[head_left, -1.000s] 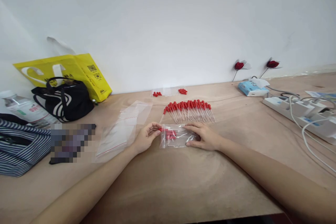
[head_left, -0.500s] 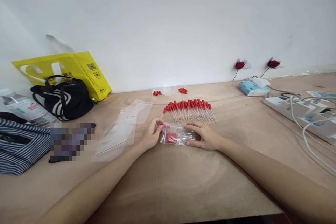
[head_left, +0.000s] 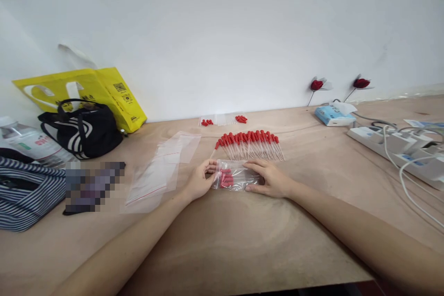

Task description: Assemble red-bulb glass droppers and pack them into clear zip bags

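A clear zip bag lies on the table between my hands, with red rubber-capped pieces at its left end. Clear parts inside its right half are hard to make out. My left hand grips the bag's left end, fingers closed at its edge. Around the right end sits my right hand, thumb on the near side and fingers on the far side. Just beyond the bag, several droppers with red bulbs lie side by side in a row, bulbs pointing away from me.
Flat empty zip bags overlap on the left. Farther back are small bags with red bulbs. A power strip with cables and a tissue pack stand right; a black bag and yellow bag stand left.
My left hand has shifted slightly left at the bag's end, and the red pieces inside look spread differently. My right hand has stayed almost still.
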Available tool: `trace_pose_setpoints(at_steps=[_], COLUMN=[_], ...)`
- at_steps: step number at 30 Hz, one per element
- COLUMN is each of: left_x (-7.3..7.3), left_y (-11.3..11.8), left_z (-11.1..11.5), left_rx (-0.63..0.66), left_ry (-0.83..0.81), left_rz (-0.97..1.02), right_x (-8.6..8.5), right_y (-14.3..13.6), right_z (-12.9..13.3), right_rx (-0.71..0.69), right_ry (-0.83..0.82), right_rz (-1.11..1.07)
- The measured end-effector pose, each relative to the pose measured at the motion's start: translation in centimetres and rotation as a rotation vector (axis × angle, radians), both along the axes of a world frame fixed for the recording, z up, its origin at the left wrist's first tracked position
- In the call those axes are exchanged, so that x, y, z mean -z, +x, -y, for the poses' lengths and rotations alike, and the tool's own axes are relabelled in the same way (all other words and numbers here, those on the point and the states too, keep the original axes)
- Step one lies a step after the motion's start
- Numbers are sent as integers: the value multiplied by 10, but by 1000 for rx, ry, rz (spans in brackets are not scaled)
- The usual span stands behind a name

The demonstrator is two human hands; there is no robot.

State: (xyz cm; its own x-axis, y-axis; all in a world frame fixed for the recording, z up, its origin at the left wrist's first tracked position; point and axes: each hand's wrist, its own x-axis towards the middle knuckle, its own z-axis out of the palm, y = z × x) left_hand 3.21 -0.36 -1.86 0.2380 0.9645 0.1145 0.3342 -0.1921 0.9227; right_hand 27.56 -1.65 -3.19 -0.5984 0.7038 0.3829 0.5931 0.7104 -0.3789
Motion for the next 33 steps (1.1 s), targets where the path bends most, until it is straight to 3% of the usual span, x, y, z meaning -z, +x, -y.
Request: trace_pose_setpoints(at_steps=[13,21,27,33], left_x=[13,3,-10,-10], left_y=[4,-1,-16,2], left_z=[-6,-6,-43,-100], left_rx=[-43,-69,-267,-325], left_ry=[44,62,185,176], left_rz=[-67,-88,-250,-348], right_x=[0,0,0,-2], right_y=[0,0,0,-1], right_z=[0,1,1,1], right_rx=[0,14,12,8], right_ry=[-1,8,0,-14], right_rz=[7,4,-1,18])
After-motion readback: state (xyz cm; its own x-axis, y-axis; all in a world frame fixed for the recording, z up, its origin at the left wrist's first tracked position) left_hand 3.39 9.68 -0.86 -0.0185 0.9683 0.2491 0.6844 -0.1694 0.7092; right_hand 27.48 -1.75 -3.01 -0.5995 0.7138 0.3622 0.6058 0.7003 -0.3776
